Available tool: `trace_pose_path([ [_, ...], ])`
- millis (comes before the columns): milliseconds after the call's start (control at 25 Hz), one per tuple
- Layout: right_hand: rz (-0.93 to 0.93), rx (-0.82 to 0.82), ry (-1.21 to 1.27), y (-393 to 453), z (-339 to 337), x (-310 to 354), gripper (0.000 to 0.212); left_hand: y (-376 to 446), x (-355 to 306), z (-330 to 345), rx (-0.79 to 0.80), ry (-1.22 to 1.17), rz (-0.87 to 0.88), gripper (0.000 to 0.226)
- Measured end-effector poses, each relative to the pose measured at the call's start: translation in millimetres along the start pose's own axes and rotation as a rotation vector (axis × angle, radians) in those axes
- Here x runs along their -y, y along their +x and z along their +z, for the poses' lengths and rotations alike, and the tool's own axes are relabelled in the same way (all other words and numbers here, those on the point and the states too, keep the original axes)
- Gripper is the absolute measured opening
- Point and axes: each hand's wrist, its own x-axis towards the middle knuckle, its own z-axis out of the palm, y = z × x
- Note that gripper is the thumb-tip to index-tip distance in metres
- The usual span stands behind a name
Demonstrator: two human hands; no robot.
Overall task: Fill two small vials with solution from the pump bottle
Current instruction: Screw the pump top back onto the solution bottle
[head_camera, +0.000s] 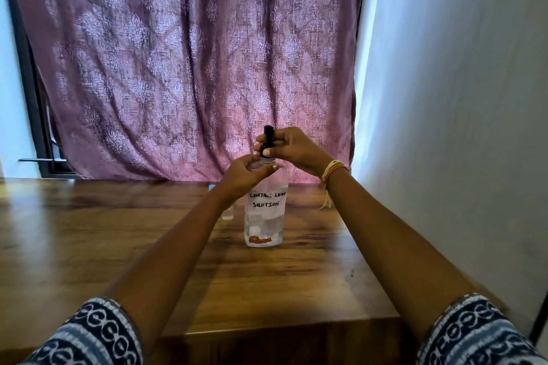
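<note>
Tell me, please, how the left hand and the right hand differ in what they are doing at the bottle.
The left hand grips the pump bottle at its clear shoulder, lower down; the right hand pinches the black pump top, higher up. The right wrist wears a thread band; the left wrist is bare. Both hands hold the same upright bottle on the wooden table.

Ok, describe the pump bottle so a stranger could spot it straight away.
Start at the wooden table in front of the purple curtain. Near its middle stands the pump bottle, clear with a black pump on top, the left hand at its shoulder and the right hand on the pump. Only it bears a white label handwritten CONTACT LENS SOLUTION.
</note>
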Motion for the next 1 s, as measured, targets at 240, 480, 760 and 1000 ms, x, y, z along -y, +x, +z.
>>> trace_pose_path([
  [240,-0.060,-0.162,-0.053,-4,7,-5,0.033,-5,-6,3,-0.015,-0.025,0.000,0.049],
  [480,0.044,-0.181,0.078,-26,18,-26,0.052,-27,1,2,0.092,-0.087,-0.023,0.075],
  [760,0.251,-0.103,-0.033,-90,53,-88,0.079,-78,81,1,0.054,0.152,-0.194,0.058],
  [1000,0.298,-0.203,-0.153,-72,69,-120,0.078,-63,90,7,-0.043,0.459,-0.090,0.043],
])
